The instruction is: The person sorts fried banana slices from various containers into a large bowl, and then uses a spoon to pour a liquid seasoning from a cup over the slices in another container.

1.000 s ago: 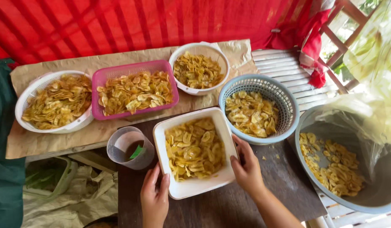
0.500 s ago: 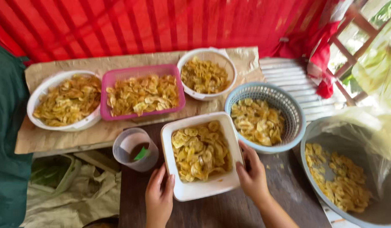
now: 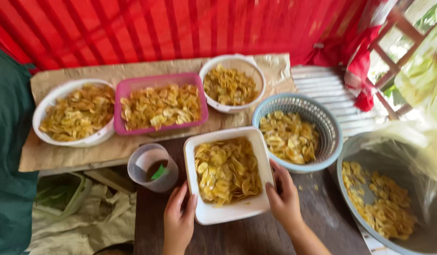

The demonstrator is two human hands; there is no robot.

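Left hand: we are seeing the left hand (image 3: 179,218) pressing against the near left corner of the white square tray (image 3: 262,204), its grip closing on the tray's rim.
Right hand: the right hand (image 3: 284,196) is holding the tray's right edge, thumb on the rim, fingers curling around the side.
Tray: it is sitting on the dark wooden tabletop (image 3: 247,236) between the two hands, filled with yellow banana chips (image 3: 227,170).
Beside it: a clear plastic cup (image 3: 152,166) with a green scoop inside is standing just left of the tray; a blue-grey round basket (image 3: 333,128) of chips is touching the tray's far right corner.
Behind: a white basket (image 3: 47,101), a pink basket (image 3: 121,87) and a white bowl (image 3: 258,74), all holding chips, are lining up on brown paper (image 3: 81,152).
Right edge: a large grey basin (image 3: 347,158) lined with clear plastic is holding more chips.
Backdrop: we are looking at a red cloth (image 3: 180,28) hanging behind the row.
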